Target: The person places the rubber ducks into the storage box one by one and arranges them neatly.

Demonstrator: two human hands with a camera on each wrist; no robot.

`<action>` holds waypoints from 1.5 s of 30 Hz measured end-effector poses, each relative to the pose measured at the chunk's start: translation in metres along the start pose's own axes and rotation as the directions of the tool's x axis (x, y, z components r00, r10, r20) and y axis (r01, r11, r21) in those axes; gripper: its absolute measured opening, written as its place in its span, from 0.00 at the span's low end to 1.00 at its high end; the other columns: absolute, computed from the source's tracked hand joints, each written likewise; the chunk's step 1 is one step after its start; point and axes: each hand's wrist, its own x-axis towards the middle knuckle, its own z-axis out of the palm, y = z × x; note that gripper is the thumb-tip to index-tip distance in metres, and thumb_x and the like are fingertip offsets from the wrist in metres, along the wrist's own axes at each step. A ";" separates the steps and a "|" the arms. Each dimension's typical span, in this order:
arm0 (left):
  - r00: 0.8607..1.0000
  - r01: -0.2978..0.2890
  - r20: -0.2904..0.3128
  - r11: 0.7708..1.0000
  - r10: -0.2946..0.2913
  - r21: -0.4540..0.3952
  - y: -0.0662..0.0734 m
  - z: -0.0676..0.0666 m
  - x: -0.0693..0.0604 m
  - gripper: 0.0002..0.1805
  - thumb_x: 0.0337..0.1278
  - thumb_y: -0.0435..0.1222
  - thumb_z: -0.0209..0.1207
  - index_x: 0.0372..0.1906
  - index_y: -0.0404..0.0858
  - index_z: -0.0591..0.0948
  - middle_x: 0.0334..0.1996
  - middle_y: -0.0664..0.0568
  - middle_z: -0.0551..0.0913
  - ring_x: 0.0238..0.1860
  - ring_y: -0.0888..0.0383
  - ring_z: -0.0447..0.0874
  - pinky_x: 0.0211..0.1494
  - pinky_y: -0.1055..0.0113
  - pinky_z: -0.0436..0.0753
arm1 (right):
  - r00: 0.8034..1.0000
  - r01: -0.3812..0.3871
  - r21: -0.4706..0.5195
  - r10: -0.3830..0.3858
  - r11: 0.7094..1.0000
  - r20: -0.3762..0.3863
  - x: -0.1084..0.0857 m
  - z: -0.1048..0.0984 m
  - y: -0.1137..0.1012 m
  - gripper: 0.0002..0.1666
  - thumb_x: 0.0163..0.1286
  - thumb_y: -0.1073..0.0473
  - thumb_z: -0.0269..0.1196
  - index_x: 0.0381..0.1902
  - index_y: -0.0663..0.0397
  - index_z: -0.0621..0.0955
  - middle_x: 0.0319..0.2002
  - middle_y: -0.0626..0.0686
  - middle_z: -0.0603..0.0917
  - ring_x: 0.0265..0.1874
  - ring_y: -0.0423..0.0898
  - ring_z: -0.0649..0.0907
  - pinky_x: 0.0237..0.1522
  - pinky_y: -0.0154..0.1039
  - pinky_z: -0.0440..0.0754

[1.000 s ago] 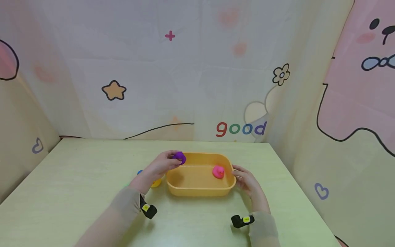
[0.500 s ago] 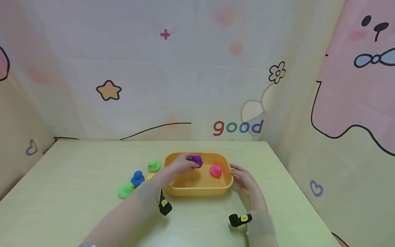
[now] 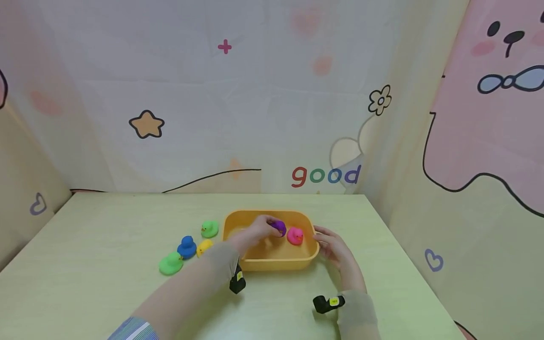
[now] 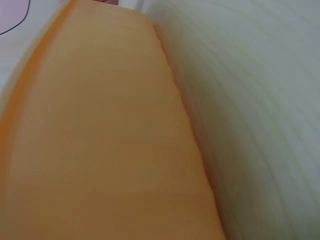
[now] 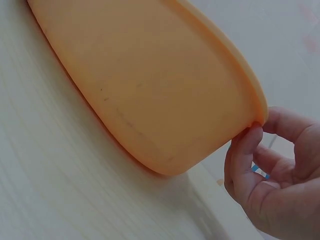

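Note:
In the head view an orange-yellow plastic basin [image 3: 280,265] sits mid-table. My left hand [image 3: 257,230] reaches over its left side and holds a purple rubber duck [image 3: 279,228] low inside. Just right of that duck, a pink rubber duck [image 3: 295,236] rests on the basin floor. My right hand [image 3: 336,249] grips the basin's right end. The right wrist view shows that hand [image 5: 280,172] with thumb and fingers at the rim of the basin [image 5: 150,85]. Only the basin's outer wall [image 4: 110,115] and tabletop fill most of the left wrist view; the left fingers are hidden there.
Left of the basin lie a green duck [image 3: 210,229], a blue duck [image 3: 187,248], a yellow duck [image 3: 204,247] partly behind my left arm, and another green duck [image 3: 171,264]. A printed cloth backdrop [image 3: 191,94] rises behind the table [image 3: 106,226].
My left hand has carried the purple duck rightward from the basin's left rim and down beside the pink one. My right hand stays at the basin's right end. The view has shifted slightly.

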 end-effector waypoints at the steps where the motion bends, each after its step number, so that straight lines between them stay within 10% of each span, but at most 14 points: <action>1: 1.000 0.001 -0.004 1.000 -0.001 0.009 -0.001 0.001 0.001 0.24 0.48 0.24 0.67 0.55 0.27 0.79 0.52 0.37 0.81 0.52 0.46 0.78 0.63 0.55 0.75 | 1.000 -0.001 0.003 0.001 1.000 0.001 0.000 0.000 0.000 0.33 0.71 0.66 0.55 0.71 0.70 0.61 0.40 0.42 0.82 0.33 0.33 0.81 0.39 0.25 0.82; 11: 0.997 0.068 0.026 0.996 -0.070 0.065 -0.008 0.008 0.003 0.23 0.47 0.22 0.67 0.53 0.28 0.79 0.51 0.38 0.80 0.48 0.50 0.75 0.54 0.61 0.76 | 1.000 -0.008 0.025 0.008 1.000 -0.002 -0.001 0.001 -0.001 0.32 0.71 0.66 0.55 0.71 0.69 0.62 0.39 0.41 0.82 0.33 0.33 0.81 0.38 0.25 0.82; 25: 0.999 -0.018 0.032 0.978 0.012 0.206 -0.001 0.002 -0.010 0.32 0.36 0.18 0.66 0.56 0.30 0.77 0.58 0.35 0.76 0.56 0.43 0.77 0.59 0.58 0.79 | 0.999 -0.022 0.013 0.023 1.000 -0.026 -0.001 0.004 -0.002 0.33 0.71 0.65 0.56 0.71 0.67 0.62 0.40 0.41 0.81 0.34 0.34 0.81 0.40 0.26 0.82; 45: 0.971 -0.210 -0.024 0.893 0.239 0.399 0.011 -0.078 -0.067 0.19 0.51 0.31 0.68 0.50 0.31 0.82 0.45 0.42 0.84 0.47 0.48 0.80 0.57 0.56 0.78 | 1.000 -0.010 -0.004 0.010 1.000 -0.009 0.001 0.001 -0.001 0.32 0.70 0.66 0.56 0.70 0.68 0.63 0.42 0.41 0.80 0.35 0.34 0.81 0.41 0.26 0.82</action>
